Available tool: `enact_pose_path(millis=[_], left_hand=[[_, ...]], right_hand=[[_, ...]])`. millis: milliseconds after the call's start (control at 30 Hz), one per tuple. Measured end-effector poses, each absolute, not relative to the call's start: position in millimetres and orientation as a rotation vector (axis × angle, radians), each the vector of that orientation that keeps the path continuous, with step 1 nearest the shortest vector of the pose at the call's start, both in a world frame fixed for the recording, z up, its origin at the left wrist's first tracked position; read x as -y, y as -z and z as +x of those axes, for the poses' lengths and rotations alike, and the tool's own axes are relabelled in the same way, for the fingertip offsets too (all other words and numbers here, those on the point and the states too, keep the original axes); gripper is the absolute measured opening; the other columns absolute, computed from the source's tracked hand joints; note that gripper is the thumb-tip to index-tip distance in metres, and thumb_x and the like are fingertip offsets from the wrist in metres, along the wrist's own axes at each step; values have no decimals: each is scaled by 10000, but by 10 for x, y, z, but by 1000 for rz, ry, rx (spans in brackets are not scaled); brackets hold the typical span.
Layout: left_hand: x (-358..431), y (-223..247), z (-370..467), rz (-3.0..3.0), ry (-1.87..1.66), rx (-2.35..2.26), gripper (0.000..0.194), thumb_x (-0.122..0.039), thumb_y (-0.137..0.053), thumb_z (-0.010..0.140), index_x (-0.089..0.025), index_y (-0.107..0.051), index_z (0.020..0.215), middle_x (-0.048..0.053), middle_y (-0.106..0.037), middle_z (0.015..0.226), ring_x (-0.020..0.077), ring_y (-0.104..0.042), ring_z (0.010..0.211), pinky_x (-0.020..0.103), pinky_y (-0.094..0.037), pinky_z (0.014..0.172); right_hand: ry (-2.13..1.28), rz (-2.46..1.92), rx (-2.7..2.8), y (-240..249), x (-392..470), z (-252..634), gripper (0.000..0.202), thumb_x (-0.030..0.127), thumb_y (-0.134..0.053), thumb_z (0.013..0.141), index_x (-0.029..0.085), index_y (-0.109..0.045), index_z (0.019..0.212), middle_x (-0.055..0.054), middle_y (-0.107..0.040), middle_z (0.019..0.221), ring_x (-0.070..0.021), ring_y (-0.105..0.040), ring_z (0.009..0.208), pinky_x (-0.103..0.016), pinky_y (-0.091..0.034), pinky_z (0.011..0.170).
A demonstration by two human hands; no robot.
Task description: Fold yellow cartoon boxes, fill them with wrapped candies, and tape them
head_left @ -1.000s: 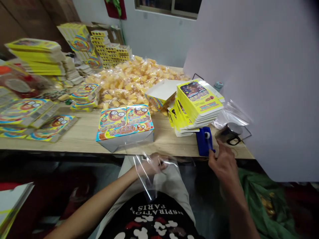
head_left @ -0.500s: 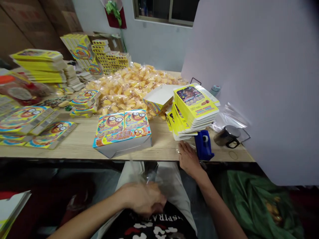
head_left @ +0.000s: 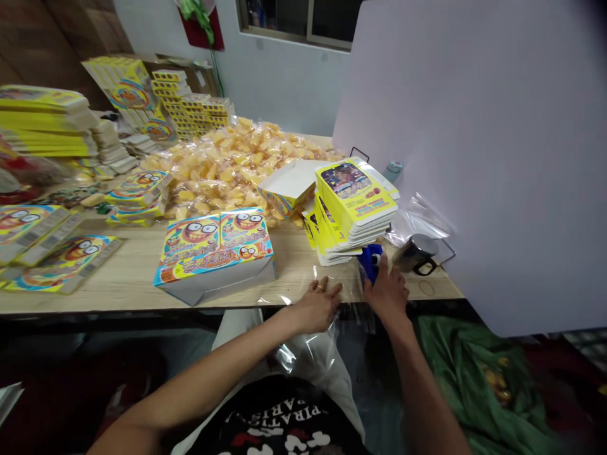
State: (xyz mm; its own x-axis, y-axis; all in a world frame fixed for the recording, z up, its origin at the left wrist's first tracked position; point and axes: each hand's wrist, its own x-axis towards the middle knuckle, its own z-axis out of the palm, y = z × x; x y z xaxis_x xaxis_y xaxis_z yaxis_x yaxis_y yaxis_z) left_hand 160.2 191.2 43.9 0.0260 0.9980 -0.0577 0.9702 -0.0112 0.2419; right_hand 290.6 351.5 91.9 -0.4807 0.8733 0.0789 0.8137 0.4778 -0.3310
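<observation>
My left hand (head_left: 318,306) lies on clear plastic film (head_left: 289,292) at the table's front edge, fingers spread; part of the film hangs over my lap. To its right, my right hand (head_left: 387,292) is at the blue tape dispenser (head_left: 368,265), its fingers over the right side; whether it grips the dispenser is unclear. Behind the hands stands a leaning stack of yellow cards (head_left: 355,199). Left of my left hand sits a printed box with a cartoon face (head_left: 215,253).
A dark metal mug (head_left: 415,254) stands right of the dispenser. Wrapped yellow pieces (head_left: 227,161) are heaped behind the box, near an open white-lined box (head_left: 289,180). Flat boxes and stacks fill the left side. A pale panel (head_left: 450,158) bounds the right.
My left hand has risen from my lap to the table edge, bringing film up. My right hand has moved right onto the tape dispenser. The view has shifted slightly right.
</observation>
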Motion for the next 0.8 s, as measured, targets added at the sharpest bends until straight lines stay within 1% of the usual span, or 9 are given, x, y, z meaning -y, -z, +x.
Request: enact_pose_path(millis=[67,133,233,367,433,500,567,700,800], left_hand=[[-1986,-487,1634,2090,-171,-2067,358,-266,-515,908,-160,-664,1216,124,-394,1597,479,-350,1425,634,-404,1049],[-2070,-551,1663,2076,-151,-2069,349,-277,-518,903,-164,-675,1194,117,-394,1599,480,-337,1430,619,-416,1033],[-2246,-568,1719,2069,-129,-1972,350,-280,-519,901,-183,-688,1192,100,-395,1603,455,-334,1445,597,-406,1056],[-2516,-505,1831,2052,-107,-1953,367,-295,-578,868,-194,-713,1195,103,-367,1617,480,-296,1460,629,-365,1089],[-2618,-505,1868,1995,-86,-2030,376,-308,-601,859,-190,-716,1197,116,-374,1610,505,-286,1457,644,-363,1080],[-2688,-531,1874,1933,-58,-2096,392,-297,-605,857,-169,-709,1212,147,-384,1597,529,-302,1440,658,-374,1056],[-2731,-558,1859,1895,-41,-2134,390,-273,-608,848,-147,-714,1202,178,-396,1583,548,-332,1415,671,-388,1021],[-2775,-559,1846,1884,-55,-2156,345,-254,-658,796,-141,-754,1108,195,-410,1566,555,-358,1392,672,-389,996],[-2785,-523,1836,1890,-94,-2174,357,-262,-673,784,-145,-750,1112,207,-441,1539,532,-415,1358,653,-396,986]], right_hand=[[-778,-1432,2428,-879,-3794,3013,897,357,-695,764,181,-329,1564,-190,-653,1231,-391,-616,1156,-547,-480,958],[-1033,-1349,2274,-881,-4010,3169,899,397,-725,704,190,-403,1517,-117,-712,1122,-334,-668,1054,-487,-526,913],[-1087,-1325,2095,-1006,-4113,3470,861,449,-739,671,198,-487,1455,-83,-739,1041,-285,-702,901,-437,-566,822],[-850,-1391,2062,-1284,-4062,3804,836,457,-784,643,282,-544,1424,-65,-746,996,-279,-710,819,-441,-564,810],[-945,-1388,2012,-1391,-4066,3879,869,468,-784,653,270,-517,1455,-54,-742,920,-275,-711,779,-436,-569,775],[-1171,-1343,1909,-1470,-4063,3915,943,480,-791,654,226,-460,1500,-45,-734,847,-268,-713,747,-422,-578,743],[-1214,-1328,1837,-1551,-3977,3940,987,509,-793,655,209,-426,1521,-55,-739,850,-281,-724,781,-441,-582,774],[-752,-1418,1883,-1777,-3466,4016,881,581,-749,716,294,-469,1501,-109,-741,1095,-332,-707,1047,-513,-531,958],[-759,-1285,2044,-1859,-3068,4048,847,586,-692,769,305,-434,1524,-96,-737,1155,-313,-699,1097,-454,-550,955]])
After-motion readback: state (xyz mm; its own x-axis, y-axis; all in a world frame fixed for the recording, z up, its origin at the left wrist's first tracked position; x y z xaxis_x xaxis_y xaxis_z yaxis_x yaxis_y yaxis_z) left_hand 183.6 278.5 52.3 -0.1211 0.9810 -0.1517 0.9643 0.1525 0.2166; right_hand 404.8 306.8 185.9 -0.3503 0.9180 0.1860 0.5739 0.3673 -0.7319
